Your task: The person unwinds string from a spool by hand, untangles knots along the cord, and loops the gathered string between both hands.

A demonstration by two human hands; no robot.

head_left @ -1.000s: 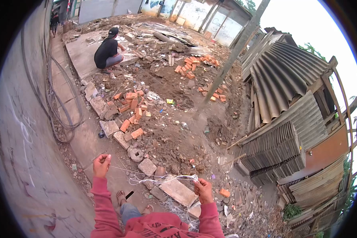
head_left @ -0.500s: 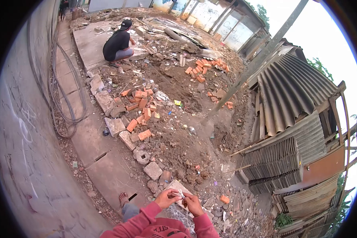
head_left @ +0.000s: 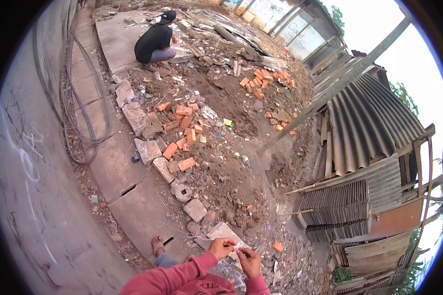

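Low in the view, my left hand [head_left: 222,249] and my right hand [head_left: 250,262] are close together, fingers pinched on a white string [head_left: 239,245]. Small pale loops of it stick out between the fingertips. Beneath my hands lies a loose tangle of thin whitish string [head_left: 226,271], partly covered by my sleeves. A flat concrete slab [head_left: 223,231] is just beyond my left hand. Whether the string between my fingers is knotted is too small to tell.
A person in black [head_left: 153,45] squats farther off on a concrete slab. Orange bricks [head_left: 186,163] and concrete blocks [head_left: 196,210] line the rubble. A leaning pole [head_left: 325,98] and stacked roof sheets [head_left: 332,209] stand right; cables [head_left: 91,140] run along the left wall.
My view has shifted slightly, so the surroundings sit a little differently. Both hands stay together on the string, and its white loops now show more plainly between the fingertips.
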